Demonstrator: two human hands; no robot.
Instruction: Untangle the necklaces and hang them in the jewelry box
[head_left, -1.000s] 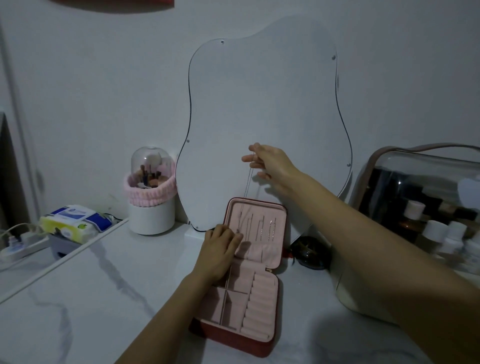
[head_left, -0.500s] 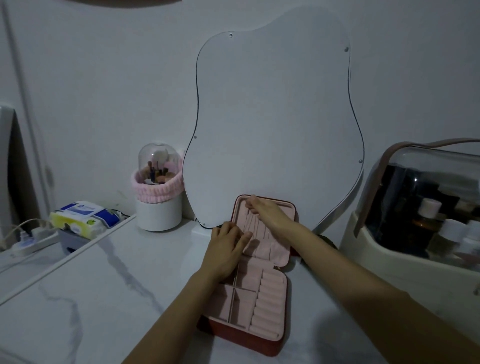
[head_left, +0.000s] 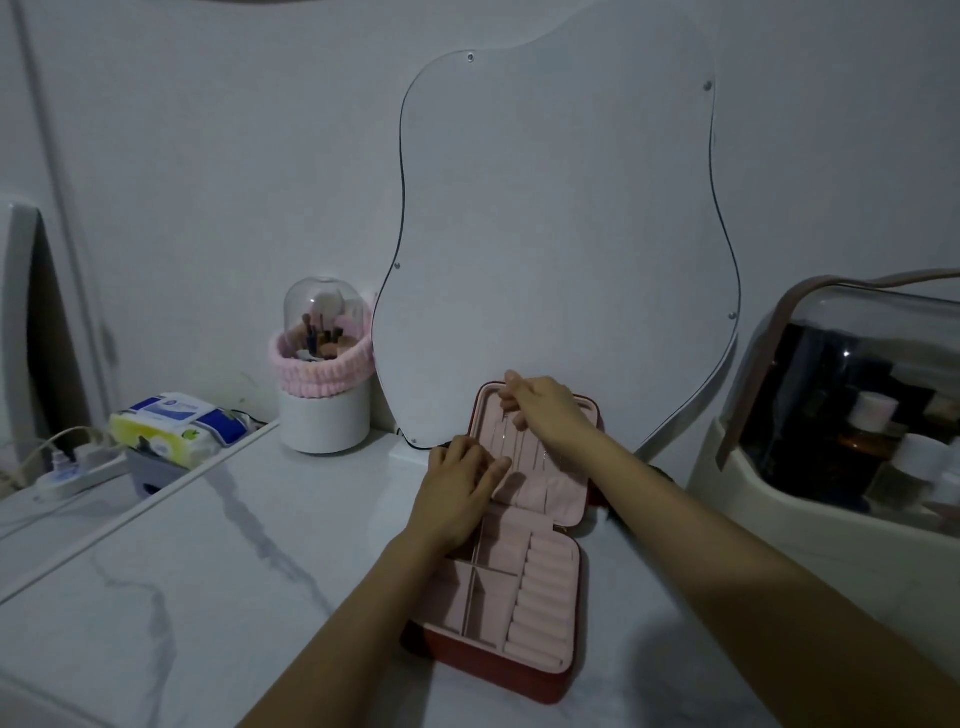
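A red jewelry box (head_left: 540, 670) with a pink lining lies open on the marble counter, its lid (head_left: 566, 488) propped upright against the mirror. Thin necklace chains (head_left: 519, 457) hang down the inside of the lid. My right hand (head_left: 545, 410) is at the lid's top edge, fingers curled and pinching the top end of one chain. My left hand (head_left: 460, 486) rests flat against the lid's lower left part, fingers straight, touching the chains there.
A wavy mirror (head_left: 556, 223) leans on the wall behind the box. A brush holder (head_left: 324, 384) with a pink band stands to the left, beside a tissue pack (head_left: 176, 423) and a power strip (head_left: 78, 470). A domed cosmetics case (head_left: 852, 405) fills the right.
My right hand has come down from in front of the mirror, lowering the chain it held up, to the top edge of the lid. My left hand stays on the lid.
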